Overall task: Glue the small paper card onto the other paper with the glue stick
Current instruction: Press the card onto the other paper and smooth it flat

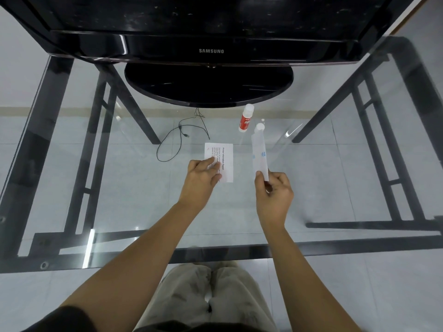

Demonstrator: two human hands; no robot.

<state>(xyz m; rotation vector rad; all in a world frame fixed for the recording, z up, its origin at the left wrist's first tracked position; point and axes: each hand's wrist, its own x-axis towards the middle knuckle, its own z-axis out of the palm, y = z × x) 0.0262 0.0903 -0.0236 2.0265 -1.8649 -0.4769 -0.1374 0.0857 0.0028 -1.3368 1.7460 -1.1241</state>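
Observation:
A white printed paper [226, 154] lies flat on the glass table, and my left hand [202, 178] presses its fingers on the paper's left part. My right hand [273, 192] pinches the lower end of a small white paper card [259, 152], which is lifted off the glass and seen nearly edge-on, to the right of the flat paper. A white glue stick with a red label [245, 118] stands beyond both papers. A small round white cap [259, 127] lies just right of it.
A black Samsung monitor [208, 51] on an oval stand [208, 85] fills the far side of the glass table [96, 188]. A thin black cable [177, 140] shows to the left of the papers. The table's near edge runs just in front of my knees.

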